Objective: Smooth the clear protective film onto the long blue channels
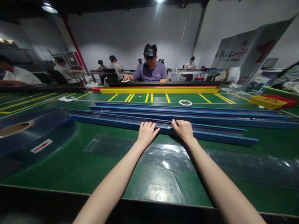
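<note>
The left hand [146,133] lies loose on a blue rail [224,137], the right hand [184,129] curls on it, gripping or not I can't tell, and a big roll [59,133] sits left of both.

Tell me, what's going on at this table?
Two bare hands are at the nearest blue channel: the left hand lies over it, fingers forward, and the right hand is curled at it. More blue channels lie beyond. Clear film lies on the green table nearer the person, with a large roll at left. Across sits a co-worker in purple.
</note>
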